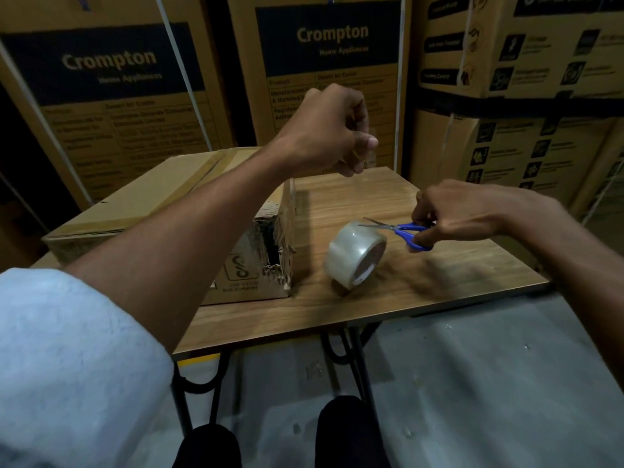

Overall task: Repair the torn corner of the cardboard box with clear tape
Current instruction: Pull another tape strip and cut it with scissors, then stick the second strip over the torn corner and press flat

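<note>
Stacked printed appliance cartons (111,82) form the backdrop behind a wood-grain bench (422,282). On the bench's left half lies the cardboard box (145,204), its long axis running from near-left to far-right; the torn corner (270,244) is the near-right vertical edge, ragged and gaping, and it faces the roll of clear tape (354,256). The roll stands on its rim just right of that corner, apart from the box, with its open core turned toward the near right. The left hand (332,130) is raised above the box's far-right end, fingers (366,141) curled together with the thumb pressed against them; a pulled length of tape is probably pinched there, though the film itself is too clear to make out. The right hand (469,212) is closed on the blue handles of the scissors (396,229), whose blades are slightly parted and point left, their tips over the top of the roll. The scissors' long axis runs left-right, roughly crosswise to any strip rising from roll to left hand. The cut appears imminent; the right hand is nearer the roll, the left nearer the tear.
</note>
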A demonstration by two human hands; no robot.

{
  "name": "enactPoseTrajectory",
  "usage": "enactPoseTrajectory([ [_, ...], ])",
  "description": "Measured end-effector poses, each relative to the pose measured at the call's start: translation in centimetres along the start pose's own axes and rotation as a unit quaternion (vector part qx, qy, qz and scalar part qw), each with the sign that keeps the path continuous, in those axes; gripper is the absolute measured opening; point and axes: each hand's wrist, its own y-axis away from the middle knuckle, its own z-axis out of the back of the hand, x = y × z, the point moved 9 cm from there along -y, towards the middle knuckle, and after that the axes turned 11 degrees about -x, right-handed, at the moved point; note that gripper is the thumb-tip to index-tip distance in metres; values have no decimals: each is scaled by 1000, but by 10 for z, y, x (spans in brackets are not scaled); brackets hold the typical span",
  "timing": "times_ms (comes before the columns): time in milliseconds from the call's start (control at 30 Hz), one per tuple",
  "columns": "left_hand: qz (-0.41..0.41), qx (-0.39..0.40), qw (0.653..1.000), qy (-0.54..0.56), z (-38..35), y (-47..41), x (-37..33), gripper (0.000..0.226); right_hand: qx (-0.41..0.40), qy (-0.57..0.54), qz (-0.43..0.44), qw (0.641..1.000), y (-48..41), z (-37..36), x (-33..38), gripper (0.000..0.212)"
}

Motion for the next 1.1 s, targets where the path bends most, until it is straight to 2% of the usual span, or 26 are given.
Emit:
enactPoseTrajectory([
  [300,-3,7,1000,-2,-4,-1,-4,13,-46,-15,40,998,-19,6,24,28],
  [433,-12,-36,999,-2,9,-5,-11,11,-56,17,41,997,-21,4,23,31],
  [567,11,-58,998,13,19,-8,-10,12,-57,26,-17,998,-21,1,-5,23],
  [667,47,-63,996,29,18,-5,1,14,-90,52,-107,989,-21,-4,-45,20],
  [833,150,-86,974,147,19,4,31,10,-79,30,-236,968,-5,-54,-84,11],
  [933,188,-107,953,211,22,10,40,7,-136,43,-240,960,-3,-56,-84,17],
  [1033,192,-107,949,225,24,15,40,7,-130,42,-234,963,-3,-50,-81,13],
  [1100,188,-103,948,235,26,19,38,8,-203,58,-235,949,3,-27,-76,10],
])
